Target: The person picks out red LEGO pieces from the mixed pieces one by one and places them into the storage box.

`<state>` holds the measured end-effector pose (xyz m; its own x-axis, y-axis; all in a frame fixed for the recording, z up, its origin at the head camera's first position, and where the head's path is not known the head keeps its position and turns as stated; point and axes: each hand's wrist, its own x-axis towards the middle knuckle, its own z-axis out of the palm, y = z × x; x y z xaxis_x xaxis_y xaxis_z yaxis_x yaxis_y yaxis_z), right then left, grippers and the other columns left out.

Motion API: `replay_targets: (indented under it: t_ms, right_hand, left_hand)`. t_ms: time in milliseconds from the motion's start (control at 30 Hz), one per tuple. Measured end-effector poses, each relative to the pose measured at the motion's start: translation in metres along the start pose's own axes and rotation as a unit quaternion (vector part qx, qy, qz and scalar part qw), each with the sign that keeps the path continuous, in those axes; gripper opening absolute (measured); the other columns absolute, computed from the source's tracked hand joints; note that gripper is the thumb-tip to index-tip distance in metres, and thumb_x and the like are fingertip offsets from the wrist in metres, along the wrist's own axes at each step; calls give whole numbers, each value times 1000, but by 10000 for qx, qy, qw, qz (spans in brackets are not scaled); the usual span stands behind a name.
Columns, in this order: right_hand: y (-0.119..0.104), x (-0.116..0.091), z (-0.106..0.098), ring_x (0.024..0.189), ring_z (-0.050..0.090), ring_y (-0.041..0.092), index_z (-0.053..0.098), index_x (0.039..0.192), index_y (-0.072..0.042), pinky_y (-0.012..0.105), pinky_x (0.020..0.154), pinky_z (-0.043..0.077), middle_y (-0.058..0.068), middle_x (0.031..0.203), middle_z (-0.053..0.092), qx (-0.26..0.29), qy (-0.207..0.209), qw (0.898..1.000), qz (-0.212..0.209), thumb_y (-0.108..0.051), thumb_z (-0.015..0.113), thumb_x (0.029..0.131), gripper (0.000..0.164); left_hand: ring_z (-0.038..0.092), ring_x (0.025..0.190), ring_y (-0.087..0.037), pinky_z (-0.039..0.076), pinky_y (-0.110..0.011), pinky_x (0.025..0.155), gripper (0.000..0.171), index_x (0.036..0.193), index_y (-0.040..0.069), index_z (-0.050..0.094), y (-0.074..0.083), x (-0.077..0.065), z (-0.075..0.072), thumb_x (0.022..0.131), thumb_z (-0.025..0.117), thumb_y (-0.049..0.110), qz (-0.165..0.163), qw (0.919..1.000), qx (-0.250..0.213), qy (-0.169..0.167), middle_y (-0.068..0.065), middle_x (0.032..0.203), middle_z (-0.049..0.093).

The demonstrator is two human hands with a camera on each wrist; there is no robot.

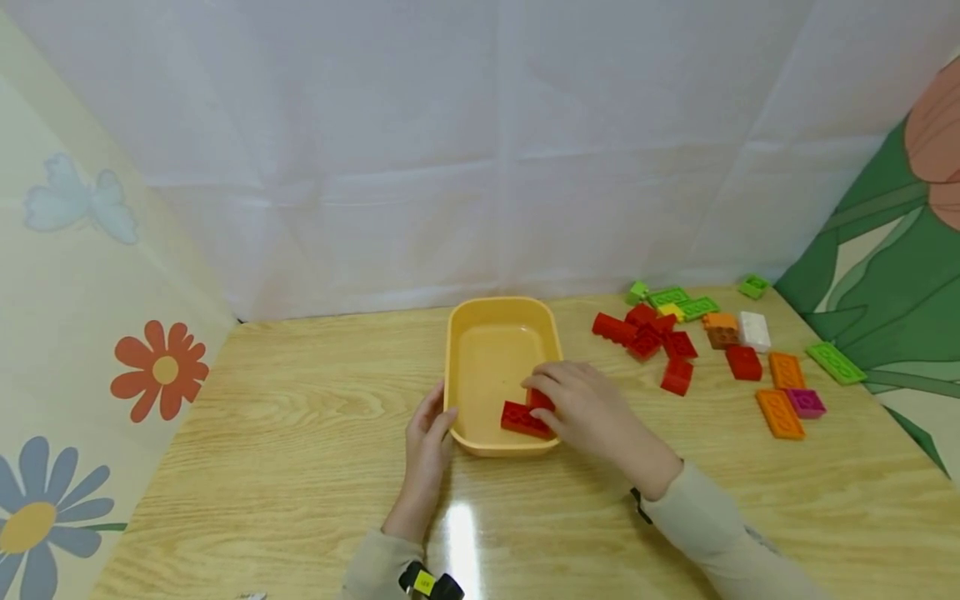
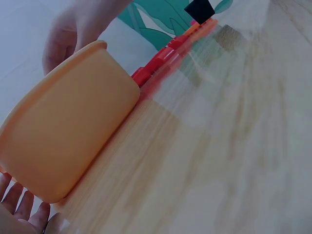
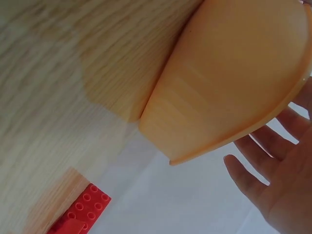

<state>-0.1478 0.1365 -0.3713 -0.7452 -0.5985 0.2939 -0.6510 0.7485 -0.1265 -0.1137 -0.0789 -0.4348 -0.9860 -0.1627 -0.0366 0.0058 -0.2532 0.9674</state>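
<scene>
A yellow plastic box [image 1: 467, 358] stands on the wooden table in the head view. My left hand [image 1: 427, 442] grips its left side, thumb at the rim and fingers along the outer wall. Reaching over the right rim, my right hand [image 1: 588, 410] pinches a red toy brick [image 1: 539, 401] inside the box, low in the near right corner. Another red brick [image 1: 517, 418], longer and studded, lies beside it on the box floor, partly under the right thumb. From the right wrist, the box's outer wall [image 3: 229, 73] hides the fingertips.
To the right of the box lies a cluster of red bricks [image 1: 645, 340]. Farther right are green plates [image 1: 836, 362], orange plates [image 1: 780, 414], a white brick [image 1: 753, 331] and a magenta brick [image 1: 807, 403]. A white cloth [image 1: 360, 167] hangs behind the table, with painted panels at both sides.
</scene>
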Motion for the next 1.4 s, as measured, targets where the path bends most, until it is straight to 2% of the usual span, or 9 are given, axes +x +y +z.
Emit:
replay_targets:
  t_ms: [400,633,833,1067,1400]
  right_hand:
    - [-1,-2,3,107,57,28,67,108,-10,50,97,48,11,114,67,-47,-100,9999,127,-24,71,79,32]
    - [-2,-1,3,107,58,27,67,108,-11,51,97,48,10,114,69,-44,-207,9995,249,-25,70,81,31]
    - [-2,-1,4,105,59,27,68,107,-11,48,94,51,10,113,69,-71,-83,9999,132,-23,71,80,30]
    - [0,-1,0,110,57,27,67,111,-11,49,98,48,10,118,68,37,-98,9998,168,-23,69,82,31]
    - [16,-4,-12,108,57,33,66,112,-5,55,96,48,16,114,68,38,311,9993,225,-22,67,83,34]
  left_hand:
    - [40,130,-28,38,-42,111,50,140,-4,40,0,-1,1,91,47,3,52,9999,131,73,-26,145,42]
    - [41,129,-28,40,-38,109,50,139,-4,40,1,0,0,91,47,2,49,10000,40,58,-25,145,42]
    - [42,129,-28,43,-31,105,49,139,-3,40,1,0,0,91,47,2,102,9999,67,28,-25,145,43]
    - [42,129,-28,44,-24,101,49,139,-3,42,0,0,0,91,49,3,108,9999,100,74,-25,144,44]
    - [42,129,-28,42,-31,106,49,139,-3,42,1,0,1,91,47,2,117,9997,167,99,-24,145,44]
